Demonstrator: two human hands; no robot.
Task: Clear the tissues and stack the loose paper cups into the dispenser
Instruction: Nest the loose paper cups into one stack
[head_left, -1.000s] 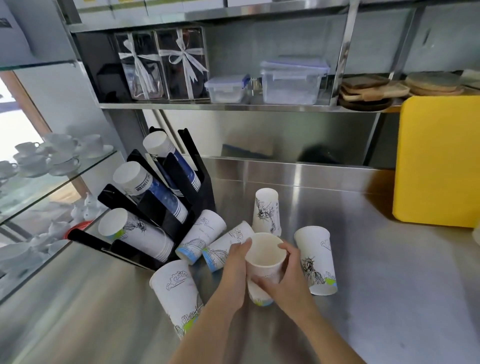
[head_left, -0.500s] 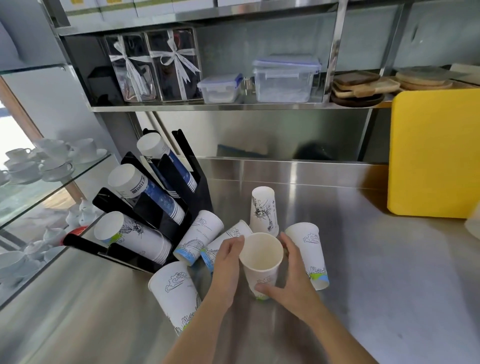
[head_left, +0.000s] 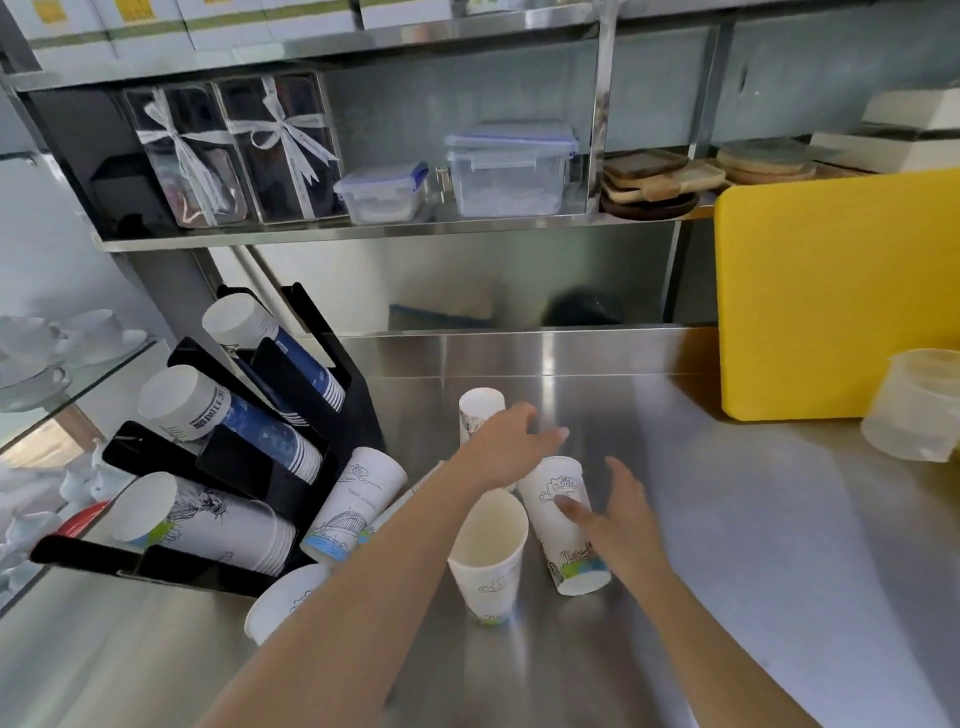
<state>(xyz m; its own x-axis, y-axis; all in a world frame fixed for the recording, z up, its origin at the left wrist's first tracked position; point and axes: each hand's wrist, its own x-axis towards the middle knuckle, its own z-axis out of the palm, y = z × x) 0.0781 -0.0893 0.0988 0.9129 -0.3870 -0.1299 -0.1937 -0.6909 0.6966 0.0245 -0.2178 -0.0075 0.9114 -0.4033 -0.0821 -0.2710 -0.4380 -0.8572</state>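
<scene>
Your left hand reaches toward the centre of the frame, fingers spread and holding nothing, above an upside-down paper cup. Your right hand is open too, fingertips against the side of another inverted cup on the steel worktop. An upright empty cup stands between your forearms. At lower left, the black dispenser holds three slanted cup stacks; the middle stack carries dark lettering, too blurred to read reliably.
</scene>
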